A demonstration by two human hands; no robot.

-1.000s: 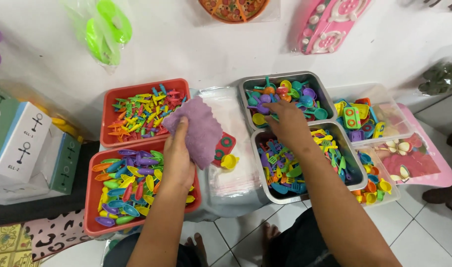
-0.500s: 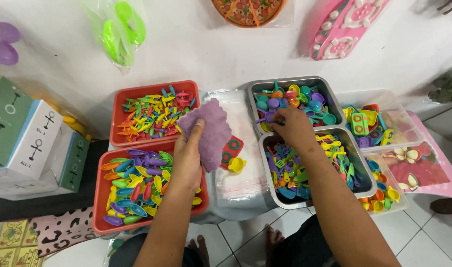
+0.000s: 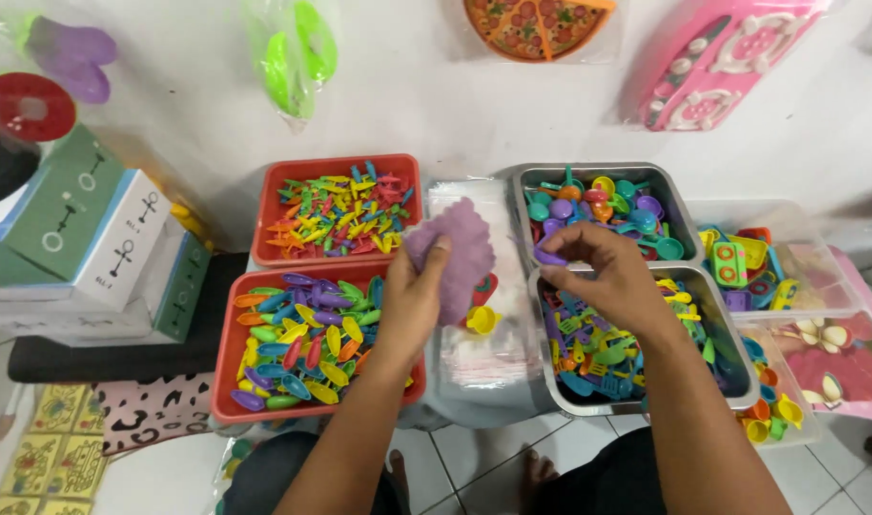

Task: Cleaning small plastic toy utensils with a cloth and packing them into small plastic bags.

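Left hand (image 3: pixel 409 303): fingers and thumb closed on a purple scalloped toy plate (image 3: pixel 452 256), held tilted above the gap between the red trays and the steel trays.
Right hand (image 3: pixel 603 277): thumb and fingertips pinched together on a small purple toy spoon (image 3: pixel 548 257), just over the near-left corner of the far steel tray.
Plate vs spoon: near each other, not touching.
Far steel tray (image 3: pixel 684 212): holds mixed toy spoons and ladles, teal, purple, yellow, orange.
Near steel tray (image 3: pixel 733 341): holds toy forks and spatulas in blue, green, yellow; the right forearm crosses it.
Far red tray (image 3: pixel 269 208): filled with small bright pieces, kind too small to tell.
Near red tray (image 3: pixel 222 381): filled with oval, leaf-shaped pieces in many colours; the left wrist lies over its right edge.
Between trays: clear plastic bags (image 3: pixel 476 353), with a yellow toy cup (image 3: pixel 480 319) and a red piece lying on them below the plate.
Right edge: clear tubs (image 3: pixel 806 250) with toy stoves and small orange and yellow cups.
Left edge: stacked green and white boxes (image 3: pixel 92 238).
Wall: bagged toys hang above the trays, among them a toy pizza (image 3: pixel 536 21).
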